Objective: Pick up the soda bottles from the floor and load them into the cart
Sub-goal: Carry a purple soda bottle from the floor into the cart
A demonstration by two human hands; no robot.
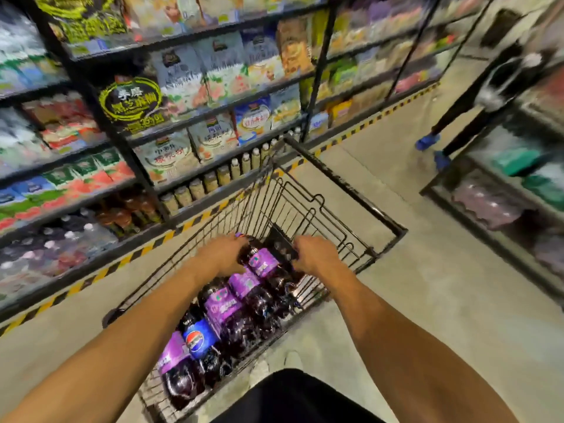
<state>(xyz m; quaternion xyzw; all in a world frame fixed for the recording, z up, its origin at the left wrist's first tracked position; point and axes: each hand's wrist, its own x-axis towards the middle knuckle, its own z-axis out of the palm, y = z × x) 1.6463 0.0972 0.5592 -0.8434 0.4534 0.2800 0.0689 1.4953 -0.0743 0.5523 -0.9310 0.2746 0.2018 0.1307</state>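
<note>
Purple-label bottle (263, 264): lies in cart (351, 190), far end of the row (225, 312), between both hands
Long axis: cap end far-left, base near-right, crosswise to cart like the rest
Left hand (224, 254): curled round neck end, the nearer hand
Right hand (317, 254): fingers curled just beside base side, can't tell what it grips
Next move: likely settle bottle down against the row

Tall black shelf rack (122, 141) lines my aisle, stuffed with snack bags (219, 71); a row of pale jars (213, 180) sits on a low tier of the rack. A yellow-black hazard stripe (100, 274) runs along the rack's foot. Grey concrete floor (442, 285) beside the rack. Opposite the rack is a lower black shelf (476, 227), contents blurred. A person in blue shoes (427, 141) stands near it.
</note>
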